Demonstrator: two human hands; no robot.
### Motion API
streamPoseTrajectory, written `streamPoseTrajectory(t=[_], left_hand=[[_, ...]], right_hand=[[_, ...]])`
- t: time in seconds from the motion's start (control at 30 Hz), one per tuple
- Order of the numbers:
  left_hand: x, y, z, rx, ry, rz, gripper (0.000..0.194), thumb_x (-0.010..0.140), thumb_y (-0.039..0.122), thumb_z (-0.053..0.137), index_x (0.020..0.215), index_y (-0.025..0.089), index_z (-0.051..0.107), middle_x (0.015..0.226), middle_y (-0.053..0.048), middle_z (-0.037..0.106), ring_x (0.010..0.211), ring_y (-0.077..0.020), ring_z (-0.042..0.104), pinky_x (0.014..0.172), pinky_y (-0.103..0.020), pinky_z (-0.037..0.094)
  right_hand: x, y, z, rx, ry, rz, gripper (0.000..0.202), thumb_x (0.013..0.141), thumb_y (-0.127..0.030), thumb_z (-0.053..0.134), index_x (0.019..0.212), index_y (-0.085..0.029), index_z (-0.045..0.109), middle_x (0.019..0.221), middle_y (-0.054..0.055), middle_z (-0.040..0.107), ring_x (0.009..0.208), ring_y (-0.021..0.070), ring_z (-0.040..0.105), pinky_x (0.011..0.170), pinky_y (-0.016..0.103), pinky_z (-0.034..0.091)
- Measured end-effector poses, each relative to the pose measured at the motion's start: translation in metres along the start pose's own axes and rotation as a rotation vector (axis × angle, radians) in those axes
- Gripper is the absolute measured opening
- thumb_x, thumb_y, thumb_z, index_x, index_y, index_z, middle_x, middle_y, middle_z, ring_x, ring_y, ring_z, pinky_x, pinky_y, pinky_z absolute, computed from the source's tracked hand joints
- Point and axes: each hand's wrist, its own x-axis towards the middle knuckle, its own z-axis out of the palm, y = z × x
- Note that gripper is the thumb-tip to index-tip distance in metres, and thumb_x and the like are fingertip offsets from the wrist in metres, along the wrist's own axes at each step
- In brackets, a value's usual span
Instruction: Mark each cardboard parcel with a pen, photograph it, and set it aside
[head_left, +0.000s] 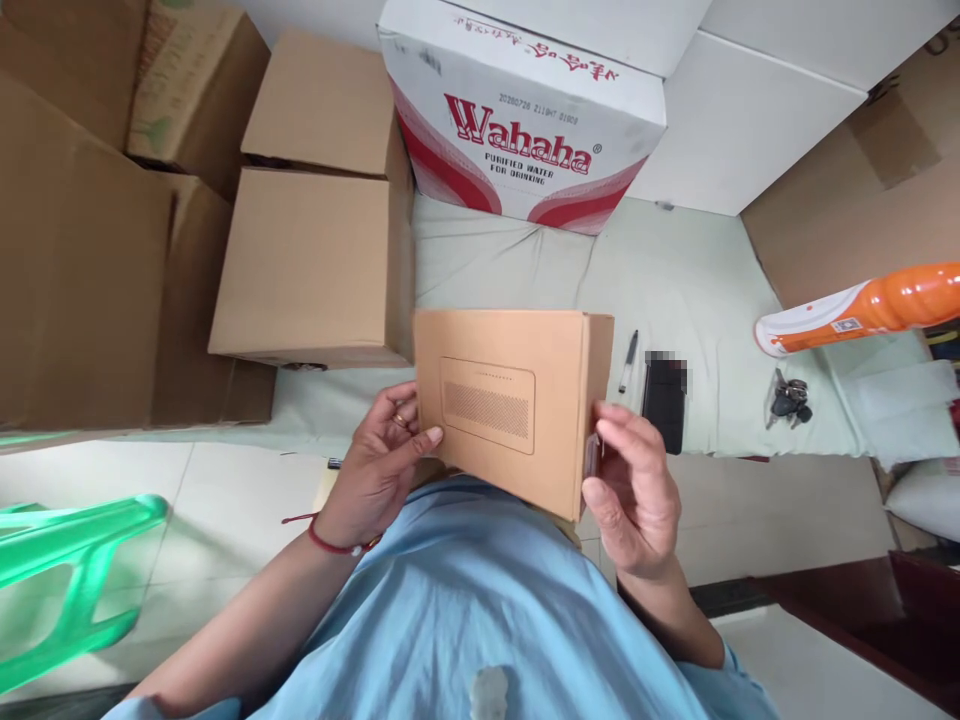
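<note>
A small brown cardboard box (487,400) is tilted up in front of my body, with a printed outline of a device on the face toward me. My left hand (386,455) grips its left edge, thumb on the printed face and fingers curled behind. At the right side of the box, my right hand (637,490) pinches a small dark flat piece (592,455) between thumb and fingers, close against the box's side. I cannot make out what kind of thing this piece is, nor whether it is stuck to the box.
Large cardboard boxes (315,260) stand at the left, and a Wahaha water carton (525,130) at the back. Right on the cloth-covered surface (690,260) lie a pen (629,360), a black phone-like object (664,410), keys (790,398) and an orange bottle (862,305). A green stool (82,570) is lower left.
</note>
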Motion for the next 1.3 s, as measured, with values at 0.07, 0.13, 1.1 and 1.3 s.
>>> streamPoseTrajectory(t=[0.07,0.13,1.1,1.3], left_hand=[[0.004,-0.001,-0.002,0.043,0.03,0.22,0.057,0.072,0.027,0.101,0.121,0.029,0.072,0.113,-0.001,0.078,0.1,-0.0145,0.073,0.088,-0.024,0.06],[0.007,-0.004,-0.004,0.117,0.057,0.416,0.055,0.075,0.023,0.098,0.123,0.029,0.071,0.117,-0.001,0.079,0.105,-0.0142,0.073,0.095,-0.025,0.06],[-0.009,0.004,0.009,1.029,-0.142,1.023,0.028,0.094,0.007,0.069,0.114,0.026,0.07,0.128,-0.009,0.078,0.139,-0.0343,0.068,0.113,-0.055,0.059],[0.026,0.003,0.051,1.205,-0.376,0.987,0.029,0.103,0.021,0.064,0.129,0.023,0.076,0.149,-0.014,0.073,0.156,-0.0391,0.054,0.128,-0.067,0.041]], right_hand=[[-0.002,0.009,0.002,0.151,0.053,0.137,0.063,0.102,-0.037,0.07,0.163,-0.038,0.053,0.164,0.008,0.056,0.153,0.0302,0.054,0.124,0.054,0.052],[-0.003,0.02,0.003,0.289,0.097,0.256,0.066,0.101,-0.047,0.072,0.163,-0.037,0.053,0.166,0.008,0.054,0.154,0.0305,0.053,0.124,0.054,0.051],[0.029,0.103,-0.063,-0.73,-0.082,0.4,0.033,0.1,-0.025,0.051,0.112,-0.022,0.082,0.111,0.011,0.082,0.092,0.0246,0.077,0.085,0.039,0.06],[0.085,0.122,-0.063,-1.237,-0.321,0.613,0.043,0.104,-0.032,0.056,0.14,-0.013,0.068,0.118,0.023,0.078,0.1,0.0345,0.076,0.086,0.043,0.056]])
